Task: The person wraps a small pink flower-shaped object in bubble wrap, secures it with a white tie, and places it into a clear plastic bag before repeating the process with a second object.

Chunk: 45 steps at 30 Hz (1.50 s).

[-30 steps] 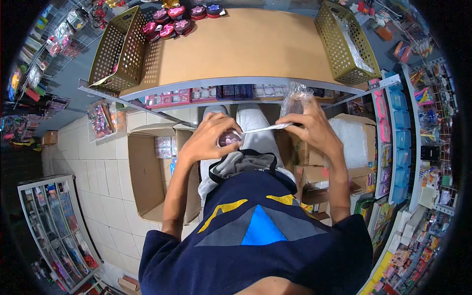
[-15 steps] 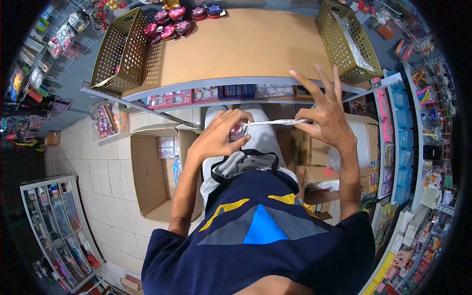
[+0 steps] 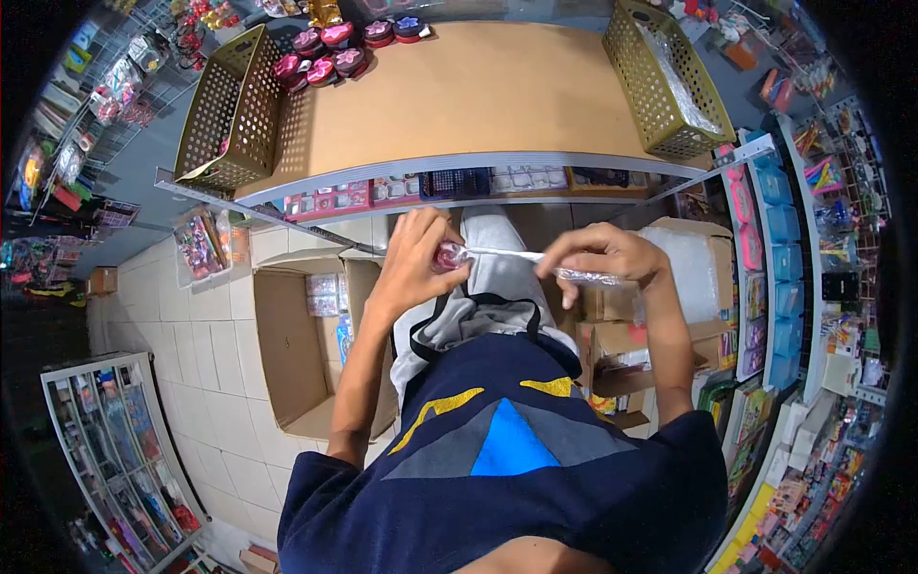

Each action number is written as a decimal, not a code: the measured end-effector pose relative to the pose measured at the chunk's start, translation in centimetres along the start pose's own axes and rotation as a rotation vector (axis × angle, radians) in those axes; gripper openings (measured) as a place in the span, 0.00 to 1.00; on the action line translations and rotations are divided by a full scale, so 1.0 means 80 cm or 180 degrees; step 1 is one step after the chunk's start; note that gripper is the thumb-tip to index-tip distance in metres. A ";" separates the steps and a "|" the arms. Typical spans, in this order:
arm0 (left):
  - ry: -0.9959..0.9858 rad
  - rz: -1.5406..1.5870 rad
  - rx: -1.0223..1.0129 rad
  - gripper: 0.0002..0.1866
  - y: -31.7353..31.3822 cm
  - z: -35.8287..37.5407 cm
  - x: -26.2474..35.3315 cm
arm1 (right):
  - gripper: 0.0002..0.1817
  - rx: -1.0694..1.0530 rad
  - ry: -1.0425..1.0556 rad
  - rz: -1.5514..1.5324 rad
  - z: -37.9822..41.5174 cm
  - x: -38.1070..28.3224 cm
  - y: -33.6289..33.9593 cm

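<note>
1. One strip of twisted clear plastic wrap spans the gap between the left hand and the right hand, above the grey trousers.
2. The left hand curls around a round dark-pink item, which sits at its 3 o'clock, much nearer to it than to the right hand.
3. The strip's long axis runs straight from 9 to 3 o'clock; the right hand, slightly blurred, holds the far end in bent fingers.
4. At the left hand's 8 o'clock, an open cardboard box contains clear-packed pieces near its 12 o'clock end.
5. At the right hand's 1 o'clock, an olive perforated basket contains clear plastic sheeting.
6. At the left hand's 10 o'clock stands a second olive basket; its contents I cannot tell.
</note>
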<state>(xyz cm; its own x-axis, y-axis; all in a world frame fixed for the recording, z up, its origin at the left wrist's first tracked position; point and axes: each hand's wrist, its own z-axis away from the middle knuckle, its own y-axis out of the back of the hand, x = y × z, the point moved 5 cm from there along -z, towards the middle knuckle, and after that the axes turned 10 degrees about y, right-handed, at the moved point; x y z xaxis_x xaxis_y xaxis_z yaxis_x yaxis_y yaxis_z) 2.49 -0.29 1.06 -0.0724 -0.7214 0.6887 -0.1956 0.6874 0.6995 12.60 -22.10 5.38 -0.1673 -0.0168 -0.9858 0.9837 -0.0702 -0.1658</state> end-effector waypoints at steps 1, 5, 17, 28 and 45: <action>0.0213 0.0220 -0.0076 0.19 -0.003 0.000 -0.006 | 0.33 0.0167 -0.0236 -0.0631 0.002 0.012 0.000; -0.0088 0.0970 -0.0058 0.21 -0.008 -0.003 0.002 | 0.56 -0.0788 0.1166 -0.1822 -0.004 0.016 -0.015; 0.0080 0.1050 -0.0644 0.18 -0.018 0.006 -0.017 | 0.11 0.2001 0.1466 0.1279 -0.027 0.011 0.027; 0.0083 0.0748 0.0002 0.17 -0.014 0.001 -0.032 | 0.14 0.3147 0.1396 0.0848 -0.028 0.023 0.026; 0.0419 0.0383 -0.0005 0.18 -0.006 0.006 -0.022 | 0.08 0.2833 0.1402 0.0794 -0.022 0.044 0.050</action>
<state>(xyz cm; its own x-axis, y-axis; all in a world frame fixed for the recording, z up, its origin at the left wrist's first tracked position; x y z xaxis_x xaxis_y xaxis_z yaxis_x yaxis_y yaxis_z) 2.25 0.61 -0.62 0.0334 -0.6169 0.7863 -0.1917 0.7682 0.6108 16.08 -20.66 1.15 0.2511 0.2230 -0.9419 0.5510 -0.8330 -0.0504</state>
